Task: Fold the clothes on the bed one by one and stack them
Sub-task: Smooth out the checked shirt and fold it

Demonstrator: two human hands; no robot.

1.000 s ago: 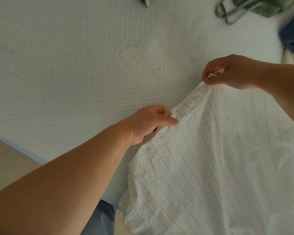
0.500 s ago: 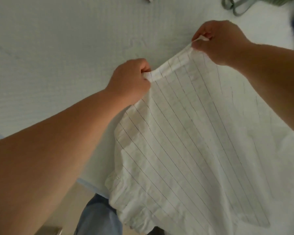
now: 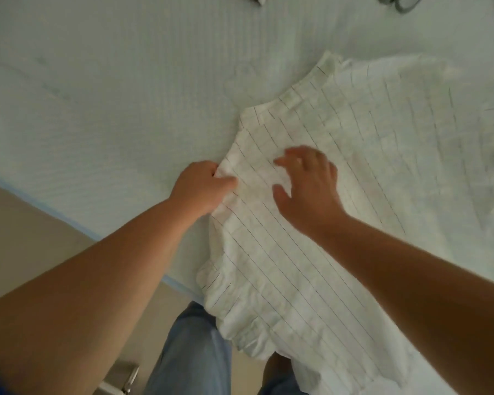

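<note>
1 head-worn camera looks steeply down, close over the bed [image 3: 103,89] edge, from a standing person

1. No text, label, brand, number or sign can be read anywhere in the head view.
2. The white garment [image 3: 340,172] carries only thin dark stripes, no lettering or tag that shows.
3. The mattress cover [image 3: 111,95] has a faint quilted figure pressed into it near the garment's upper edge; it is a shape, not writing, and too blurred to make out.
</note>
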